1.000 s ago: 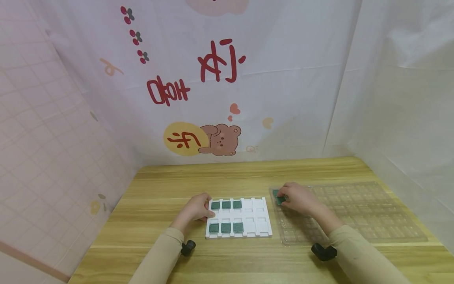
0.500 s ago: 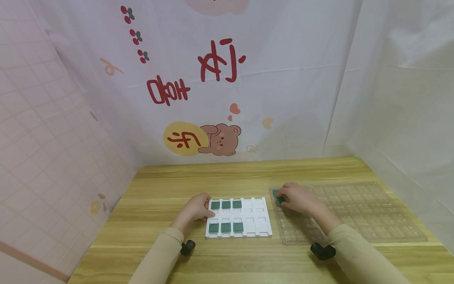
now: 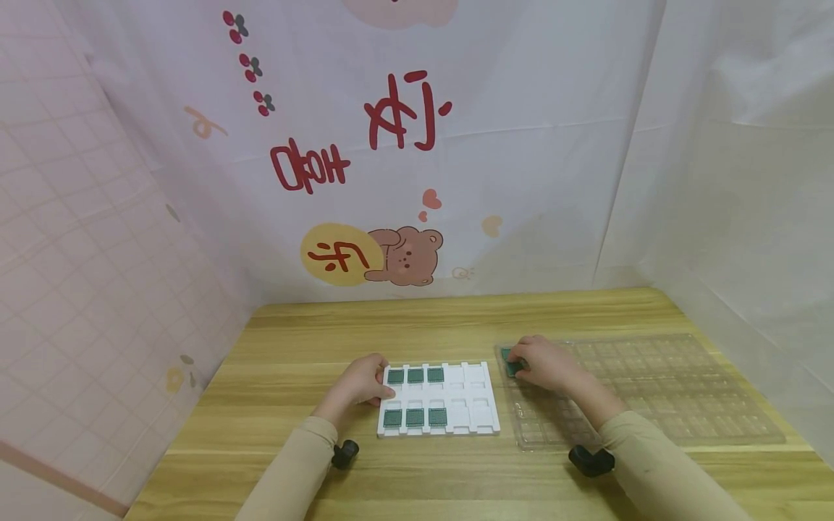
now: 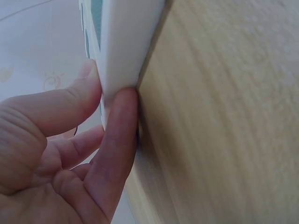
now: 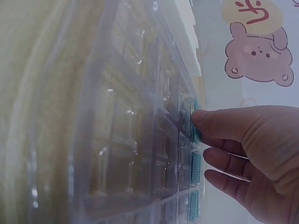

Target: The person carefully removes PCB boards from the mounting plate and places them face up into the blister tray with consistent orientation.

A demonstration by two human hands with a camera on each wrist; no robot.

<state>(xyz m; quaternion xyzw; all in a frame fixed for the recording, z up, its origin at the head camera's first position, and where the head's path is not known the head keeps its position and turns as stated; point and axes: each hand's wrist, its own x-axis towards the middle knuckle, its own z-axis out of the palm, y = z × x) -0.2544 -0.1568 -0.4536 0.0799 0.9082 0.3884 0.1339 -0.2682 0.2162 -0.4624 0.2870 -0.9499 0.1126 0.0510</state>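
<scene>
My left hand (image 3: 358,380) grips the left edge of a white tray (image 3: 465,394). In the left wrist view its thumb lies on the top face and a finger (image 4: 119,116) is against the side, low by the wood. Green square chips (image 3: 415,417) fill three pockets in each of the tray's two rows, toward the left. My right hand (image 3: 547,363) is at the far left corner of a clear plastic tray (image 3: 531,416), pinching a green chip (image 5: 195,106) under its thumb. Other chips (image 5: 195,165) sit beside it in the clear tray, partly behind the fingers.
Another clear pocketed tray (image 3: 691,391) extends to the right across the wooden table (image 3: 404,477). Black wrist cameras (image 3: 591,461) hang below both wrists. A printed white cloth (image 3: 541,145) walls off the back and sides.
My right wrist has drifted very slightly left, its fingers staying at the same corner of the clear tray. The left hand and white tray have not moved.
</scene>
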